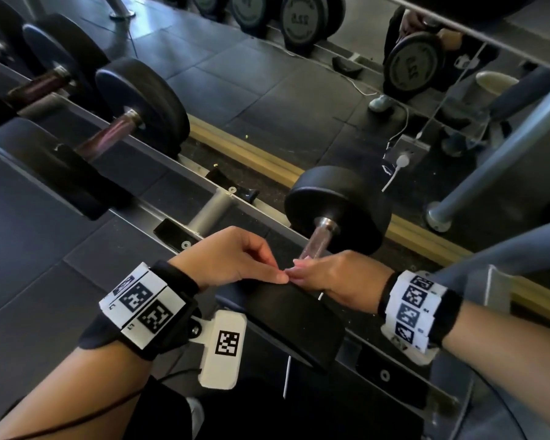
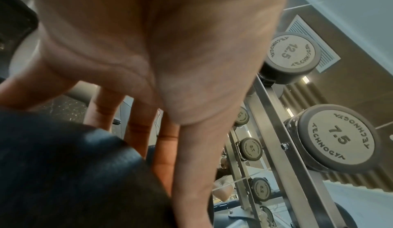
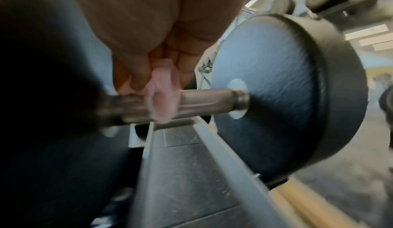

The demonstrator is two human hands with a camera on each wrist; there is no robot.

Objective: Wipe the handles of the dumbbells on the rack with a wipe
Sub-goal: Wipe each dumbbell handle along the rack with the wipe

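Observation:
A black dumbbell lies on the rack rail (image 1: 159,214), with its far head (image 1: 340,208) toward the mirror and its near head (image 1: 296,319) under my wrists. My right hand (image 1: 305,271) pinches a pale pink wipe (image 1: 302,261) onto the steel handle (image 1: 319,238). The right wrist view shows the wipe (image 3: 162,95) wrapped round the handle (image 3: 204,98) near its middle, with my fingers (image 3: 136,73) behind it. My left hand (image 1: 261,265) rests on the near head (image 2: 63,172), holding nothing, its thumb tip meeting my right fingertips.
Further black dumbbells (image 1: 140,103) with dark handles (image 1: 108,134) sit along the rail to the left. A mirror behind reflects weights and a person's legs. A grey slanted post (image 1: 505,144) stands at right, beside a white charger cable (image 1: 400,160). Higher dumbbells marked 7.5 (image 2: 338,139) and 12.5 (image 2: 291,53) hang above.

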